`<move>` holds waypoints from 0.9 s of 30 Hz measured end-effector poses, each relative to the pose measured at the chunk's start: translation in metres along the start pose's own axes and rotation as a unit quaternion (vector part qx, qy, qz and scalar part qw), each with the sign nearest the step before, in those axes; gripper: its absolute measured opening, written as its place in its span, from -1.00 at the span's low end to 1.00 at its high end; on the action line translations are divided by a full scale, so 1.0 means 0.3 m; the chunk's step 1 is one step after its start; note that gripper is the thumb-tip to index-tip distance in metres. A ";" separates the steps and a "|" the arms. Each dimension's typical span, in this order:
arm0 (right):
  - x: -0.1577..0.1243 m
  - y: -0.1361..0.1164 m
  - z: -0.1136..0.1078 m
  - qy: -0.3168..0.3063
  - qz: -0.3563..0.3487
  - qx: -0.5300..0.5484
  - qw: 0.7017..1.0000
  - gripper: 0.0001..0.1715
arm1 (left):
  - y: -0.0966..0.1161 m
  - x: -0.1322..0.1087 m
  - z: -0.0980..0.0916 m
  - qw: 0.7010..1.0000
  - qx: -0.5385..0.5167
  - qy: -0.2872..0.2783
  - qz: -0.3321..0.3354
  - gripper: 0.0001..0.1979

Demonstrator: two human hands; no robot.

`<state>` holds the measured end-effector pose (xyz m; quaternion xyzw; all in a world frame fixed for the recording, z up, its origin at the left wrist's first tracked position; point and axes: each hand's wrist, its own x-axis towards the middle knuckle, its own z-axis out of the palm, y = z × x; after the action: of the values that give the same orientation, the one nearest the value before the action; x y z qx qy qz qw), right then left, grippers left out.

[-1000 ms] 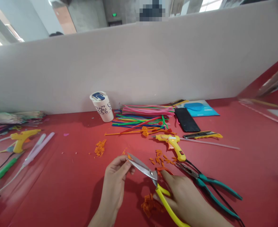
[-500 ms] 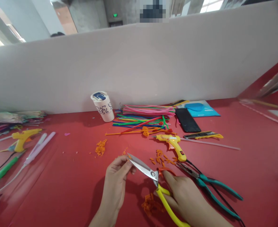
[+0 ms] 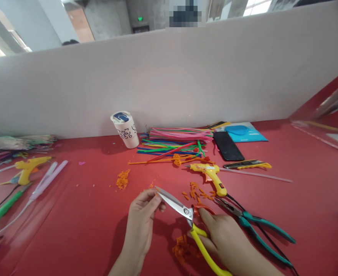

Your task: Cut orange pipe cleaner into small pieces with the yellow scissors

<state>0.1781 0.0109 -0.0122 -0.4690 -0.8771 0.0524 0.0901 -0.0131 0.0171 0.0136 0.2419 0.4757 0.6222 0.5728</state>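
My right hand grips a pair of scissors with one orange and one yellow handle; the blades point up and left. At their tips, my left hand pinches a tiny orange fuzzy piece, mostly hidden by the fingers. Under the scissors lies a clump of orange fuzzy pieces. Short orange cut pieces are scattered beyond the right hand, and a small heap of orange trimmings sits past the left hand.
Pliers and a yellow glue gun lie on the right, near a utility knife and a phone. Pipe cleaners and a white cup stand at the back. Another glue gun lies left.
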 end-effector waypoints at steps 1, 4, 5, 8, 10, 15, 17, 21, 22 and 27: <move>0.001 0.000 0.002 -0.003 0.002 0.007 1.000 -0.74 | 0.000 0.000 0.000 1.000 0.000 0.001 -0.001 -0.95; 0.002 0.001 0.007 -0.003 0.004 0.010 1.000 -0.77 | -0.001 0.000 0.000 1.000 0.002 0.000 -0.001 -0.96; 0.002 0.001 0.008 -0.001 0.004 0.008 1.000 -0.76 | -0.001 0.000 0.000 1.000 0.003 -0.001 -0.001 -0.96; -0.002 0.001 0.010 0.003 0.001 0.000 1.000 -0.75 | 0.000 0.001 0.001 1.000 0.005 -0.004 0.000 -0.96; -0.006 0.002 0.011 -0.003 0.005 0.001 1.000 -0.75 | 0.001 0.001 0.001 1.000 0.005 -0.005 -0.001 -0.95; 0.004 0.001 0.008 -0.039 0.057 0.086 0.994 -0.78 | 0.006 -0.003 0.005 1.000 0.004 -0.011 -0.013 -0.95; 0.023 -0.010 -0.010 -0.040 0.101 0.190 0.976 -0.77 | 0.006 -0.011 0.010 0.999 0.013 -0.038 -0.036 -0.95; 0.063 -0.047 -0.067 -0.015 0.170 0.473 0.865 -0.75 | -0.007 -0.037 0.028 0.980 0.045 -0.147 -0.130 -0.95; 0.068 -0.055 -0.079 -0.014 0.182 0.531 0.827 -0.75 | -0.013 -0.044 0.033 0.973 0.051 -0.167 -0.149 -0.95; 0.058 -0.070 -0.105 -0.070 0.225 0.650 0.722 -0.63 | -0.043 -0.064 0.052 0.956 0.066 -0.218 -0.184 -0.96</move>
<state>0.1581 0.0139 0.0244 -0.4738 -0.5000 0.6614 0.2966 0.0106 0.0023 0.0138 0.3176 0.4156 0.4053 0.7497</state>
